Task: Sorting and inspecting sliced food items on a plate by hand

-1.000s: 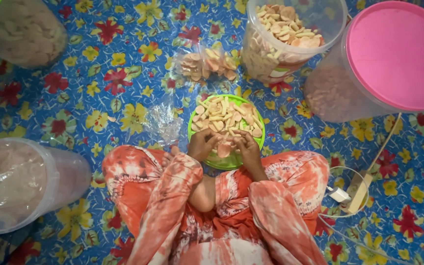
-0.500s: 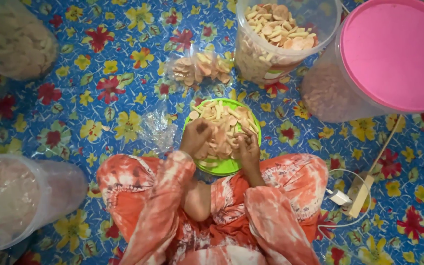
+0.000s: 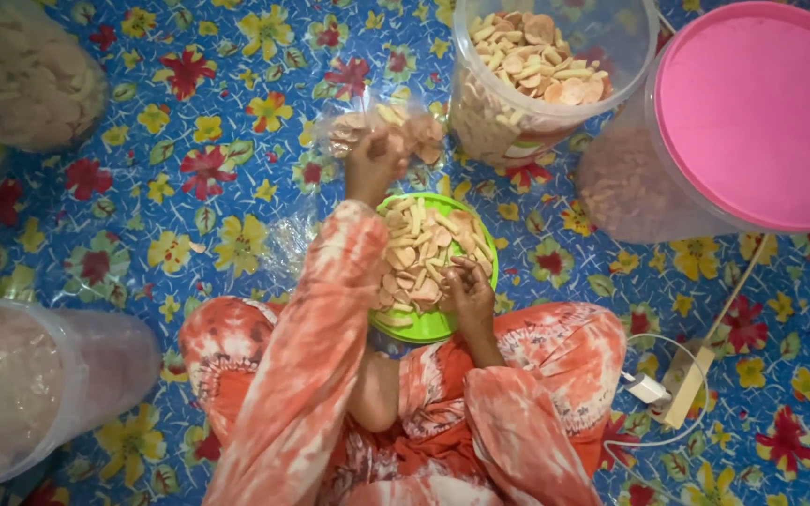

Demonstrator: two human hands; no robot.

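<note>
Beyond green bowl [image 3: 431, 325], left hand [image 3: 372, 164] now clamped on snack bag [image 3: 388, 131]; right hand [image 3: 469, 289] stays on crackers, fingers curled.

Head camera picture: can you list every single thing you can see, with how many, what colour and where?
Green plate: one, heaped with pale crackers, centre.
Clear bag of crackers: one, above the plate.
Open clear tub: one, cracker-filled, top middle.
Pink-lidded tub: one, top right.
Clear tubs: two, top left, lower left.
Floral mat: one, blue, underneath everything.
White plug and cord: one, lower right.
Left hand: on the bag.
Right hand: on the plate's crackers.
</note>
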